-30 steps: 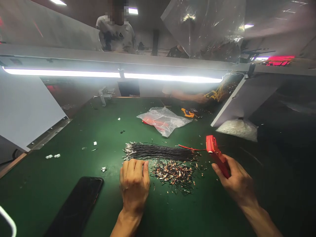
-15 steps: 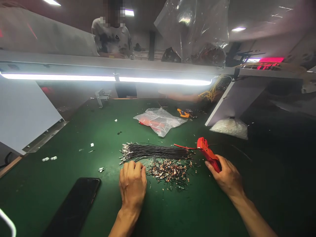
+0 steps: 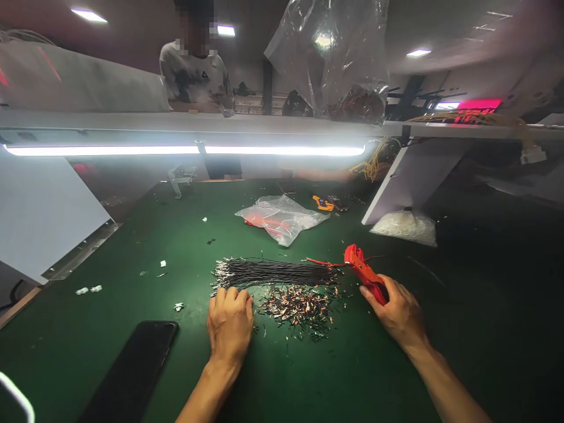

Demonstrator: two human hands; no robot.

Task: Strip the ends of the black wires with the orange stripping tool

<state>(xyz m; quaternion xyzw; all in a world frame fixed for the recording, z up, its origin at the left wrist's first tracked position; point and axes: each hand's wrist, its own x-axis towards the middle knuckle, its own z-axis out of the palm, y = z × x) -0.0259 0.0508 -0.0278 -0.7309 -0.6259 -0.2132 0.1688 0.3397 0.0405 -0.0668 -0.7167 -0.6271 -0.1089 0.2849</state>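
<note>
Your right hand (image 3: 399,308) grips the red elongated hand tool (image 3: 363,271); its long axis slants, head pointing away and leftward, near the right end of the bundle of thin black wires (image 3: 275,272). That bundle lies left-to-right on the green tabletop (image 3: 308,379), silvery tips (image 3: 221,272) leftward. Your left hand (image 3: 230,322) is curled beside the tips; cannot tell whether it holds anything.
</note>
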